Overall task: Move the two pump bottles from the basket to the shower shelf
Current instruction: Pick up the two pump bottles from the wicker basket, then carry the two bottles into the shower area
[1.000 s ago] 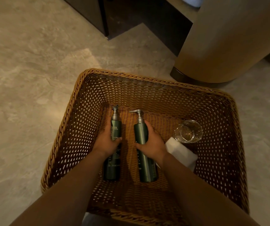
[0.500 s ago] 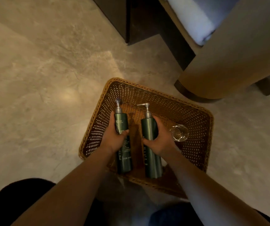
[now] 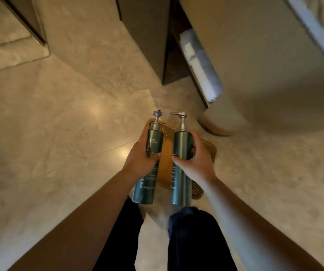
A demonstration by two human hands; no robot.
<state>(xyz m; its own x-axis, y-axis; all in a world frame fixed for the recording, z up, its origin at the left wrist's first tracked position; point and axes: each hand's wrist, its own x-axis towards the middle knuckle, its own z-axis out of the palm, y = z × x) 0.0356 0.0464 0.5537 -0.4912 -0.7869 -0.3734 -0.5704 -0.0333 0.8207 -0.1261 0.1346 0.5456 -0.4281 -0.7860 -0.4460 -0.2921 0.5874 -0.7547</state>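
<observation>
Two dark green pump bottles with silver pump heads are held upright in the air, side by side. My left hand [image 3: 140, 158] grips the left pump bottle [image 3: 147, 182] around its middle. My right hand [image 3: 195, 160] grips the right pump bottle [image 3: 180, 184] the same way. The woven wicker basket [image 3: 166, 165] stands on the floor far below, mostly hidden behind the bottles and hands. No shower shelf is in view.
Beige stone floor all around. A dark cabinet [image 3: 147, 36] stands ahead, with a rolled white towel [image 3: 200, 65] in the gap to its right. A rounded beige pedestal [image 3: 255, 65] rises at right. My dark-trousered legs [image 3: 192, 241] are below. A raised stone step [image 3: 10, 45] sits far left.
Both hands have lifted the bottles up out of the basket. The view has risen, so the basket now looks much smaller and farther below.
</observation>
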